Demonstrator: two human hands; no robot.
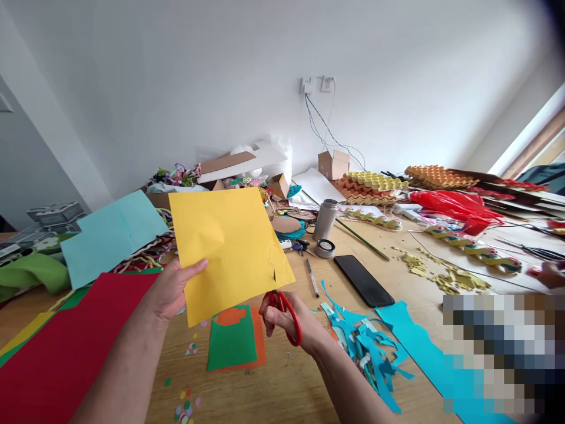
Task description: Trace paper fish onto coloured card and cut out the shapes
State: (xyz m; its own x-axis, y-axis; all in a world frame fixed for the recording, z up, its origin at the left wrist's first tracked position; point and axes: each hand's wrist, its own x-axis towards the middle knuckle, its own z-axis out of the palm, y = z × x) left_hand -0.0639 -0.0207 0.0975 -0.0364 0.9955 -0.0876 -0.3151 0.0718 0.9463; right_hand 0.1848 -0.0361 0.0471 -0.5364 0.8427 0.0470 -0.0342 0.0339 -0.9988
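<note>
A sheet of yellow paper (229, 247) is held up above the table by my left hand (174, 288), thumb on its face and the fingers behind it. Faint drawn lines mark its lower right corner. My right hand (286, 321) grips red-handled scissors (296, 330), whose blades meet the paper's lower edge at that corner, by the outline. Below the sheet, green paper (232, 347) lies over orange paper (259, 335) on the table, with an orange cut shape (230, 316) on top.
Blue paper scraps (366, 347), a phone (364, 280), a pen (312, 278) and a metal flask (326, 221) lie to the right. Red paper (83, 335) covers the left side. Egg trays (375, 182) stand behind. Another person's hand (549, 275) shows at far right.
</note>
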